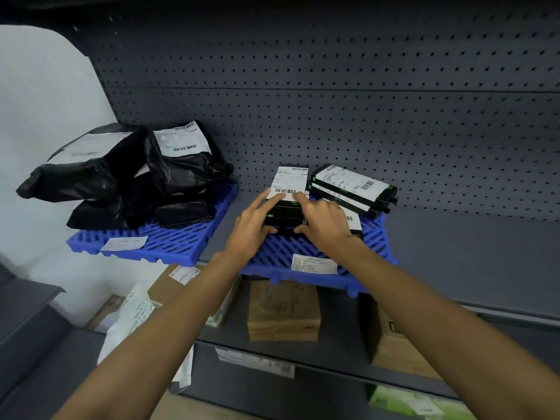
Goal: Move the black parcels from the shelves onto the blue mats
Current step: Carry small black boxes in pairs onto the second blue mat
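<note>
Reaching forward, left hand (253,225) and right hand (325,224) seemingly clasp stacked black parcels (290,180).

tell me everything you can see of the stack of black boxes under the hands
The stack of black boxes is a few flat, hard-edged boxes with small green marks on the front. A white barcode label covers the top. It sits level on the right blue mat, beside a second angled stack. The left hand and right hand hold its sides, fingers on top, thumbs at the front.
</note>
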Demonstrator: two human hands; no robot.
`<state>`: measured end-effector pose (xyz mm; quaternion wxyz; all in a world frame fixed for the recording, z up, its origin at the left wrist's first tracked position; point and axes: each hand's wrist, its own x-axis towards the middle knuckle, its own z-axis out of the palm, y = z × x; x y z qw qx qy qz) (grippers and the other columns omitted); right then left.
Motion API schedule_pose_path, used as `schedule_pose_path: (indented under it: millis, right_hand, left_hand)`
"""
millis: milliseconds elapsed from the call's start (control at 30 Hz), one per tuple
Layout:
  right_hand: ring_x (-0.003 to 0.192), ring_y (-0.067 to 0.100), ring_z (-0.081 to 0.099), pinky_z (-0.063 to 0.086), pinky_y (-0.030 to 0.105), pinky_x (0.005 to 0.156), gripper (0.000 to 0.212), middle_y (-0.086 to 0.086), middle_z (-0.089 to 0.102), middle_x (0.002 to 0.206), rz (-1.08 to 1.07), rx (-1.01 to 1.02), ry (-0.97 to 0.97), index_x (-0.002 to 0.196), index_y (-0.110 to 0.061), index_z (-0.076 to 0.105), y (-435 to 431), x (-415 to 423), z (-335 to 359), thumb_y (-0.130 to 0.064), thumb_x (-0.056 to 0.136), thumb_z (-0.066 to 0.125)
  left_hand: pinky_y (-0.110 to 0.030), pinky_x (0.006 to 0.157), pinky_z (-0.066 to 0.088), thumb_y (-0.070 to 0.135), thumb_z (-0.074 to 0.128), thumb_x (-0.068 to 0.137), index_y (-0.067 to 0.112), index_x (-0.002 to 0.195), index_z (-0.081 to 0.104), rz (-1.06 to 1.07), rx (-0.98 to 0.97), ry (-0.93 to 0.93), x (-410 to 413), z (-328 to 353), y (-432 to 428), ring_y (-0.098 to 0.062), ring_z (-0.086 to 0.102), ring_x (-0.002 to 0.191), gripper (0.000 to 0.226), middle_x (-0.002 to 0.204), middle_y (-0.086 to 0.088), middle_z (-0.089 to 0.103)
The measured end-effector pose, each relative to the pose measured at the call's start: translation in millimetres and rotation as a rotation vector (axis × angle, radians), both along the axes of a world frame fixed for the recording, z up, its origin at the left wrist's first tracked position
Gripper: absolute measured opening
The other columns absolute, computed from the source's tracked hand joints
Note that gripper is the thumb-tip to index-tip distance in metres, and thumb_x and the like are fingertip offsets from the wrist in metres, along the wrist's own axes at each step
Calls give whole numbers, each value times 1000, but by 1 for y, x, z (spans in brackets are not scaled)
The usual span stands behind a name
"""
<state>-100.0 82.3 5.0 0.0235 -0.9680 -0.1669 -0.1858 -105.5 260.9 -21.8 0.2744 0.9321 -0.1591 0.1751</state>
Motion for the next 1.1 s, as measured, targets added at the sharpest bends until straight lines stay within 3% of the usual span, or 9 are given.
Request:
schedule_pose_path:
  millis: [133,333,467,567,667,733,933,1100]
  right_hand:
    - [90,32,65,48,39,80,71,9,71,90,-17,-14,-33,137,-16,38,-2,10,-2,-37,81,76]
    - [91,33,65,48,39,78,68,12,70,89,-60,-12,-40,133,-15,42,-2,18,-1,-33,79,79]
    - [94,33,64,47,40,80,67,13,71,94,-66,-52,-13,135,-15,39,-4,21,2,-32,81,76]
    - [97,34,64,47,41,82,70,12,71,99,-32,-56,20,141,-17,35,-11,20,7,-32,85,73]
    - [97,33,64,46,39,82,64,11,71,100,27,-40,-3,142,-19,35,-26,19,17,-34,89,68]
    - [98,33,64,47,39,82,60,8,71,102,46,-26,-34,142,-21,37,-41,17,24,-38,91,63]
    - [108,30,58,47,41,83,40,8,67,114,29,56,-98,133,-20,49,-100,12,29,-37,98,54]
    - [117,32,52,44,42,91,40,9,59,130,-27,130,-24,139,-20,47,-165,20,22,-15,99,46]
  left_hand:
    - [-49,100,47,-11,62,86,35,152,30,13,84,3,6,1,-5,-25,62,114,86,163,-4,20]
    - [-48,100,48,-10,53,93,30,151,34,-9,102,43,19,15,-8,-20,68,105,74,161,-9,23]
    - [-41,97,51,-12,50,93,32,152,31,-50,132,86,18,20,-6,-17,67,108,76,163,-6,19]
    - [-29,80,48,-8,48,96,36,154,24,-56,239,105,16,27,-3,-15,65,107,76,164,-2,14]
    - [-39,96,47,7,46,102,30,154,27,-62,287,71,15,36,-8,-23,49,132,60,163,-1,19]
    - [-46,104,44,20,44,104,27,151,34,-64,292,17,13,41,-17,-25,39,139,48,159,0,29]
    - [-43,92,49,32,47,102,23,146,41,-64,309,-93,8,52,-75,-22,46,130,46,144,1,47]
    - [-41,97,47,34,50,101,20,149,37,-69,330,-68,10,54,-126,-26,48,129,52,147,-3,43]
